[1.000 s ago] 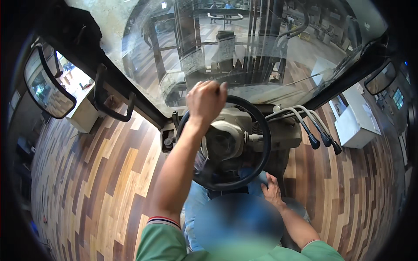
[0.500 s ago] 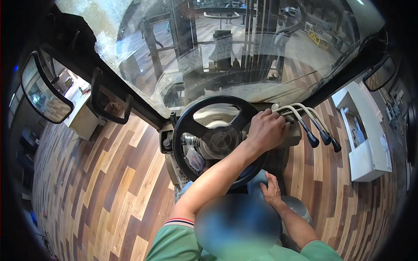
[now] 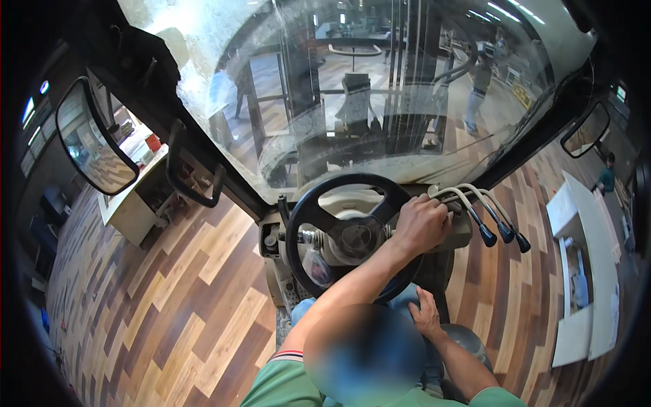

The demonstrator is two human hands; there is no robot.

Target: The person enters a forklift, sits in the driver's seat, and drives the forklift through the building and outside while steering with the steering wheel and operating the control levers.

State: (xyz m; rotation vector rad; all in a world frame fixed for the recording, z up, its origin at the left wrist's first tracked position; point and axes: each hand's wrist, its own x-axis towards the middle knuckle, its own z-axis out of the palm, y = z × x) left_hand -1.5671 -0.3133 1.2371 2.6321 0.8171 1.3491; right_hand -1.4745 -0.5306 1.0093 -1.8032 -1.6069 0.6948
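A black steering wheel [image 3: 296, 234] stands before me in the cab of a forklift. My left arm crosses over it, and my left hand [image 3: 424, 227] is closed on the wheel's upper right rim. Just right of that hand, several bent cream levers with black knobs [image 3: 505, 232] rise from the console. My right hand [image 3: 425, 312] lies on my thigh in blue trousers, fingers stretched and holding nothing. Behind the wheel's lower left side hangs a clear plastic bag [image 3: 317, 266]. The blurred patch at the bottom hides part of my lap.
Through the scratched windshield [image 3: 325, 146] I see the dark mast [image 3: 405, 81] and a person [image 3: 478, 88] standing ahead on the right. A white cabinet [image 3: 603, 305] stands on the right, a pale desk [image 3: 129, 220] on the left. Another person [image 3: 605, 175] is at far right. Mirrors [image 3: 95, 142] flank the cab.
The surroundings have shifted: the right cabinet sits lower and nearer, and a person now shows ahead on the right. My left hand stays on the wheel, my right on my thigh.
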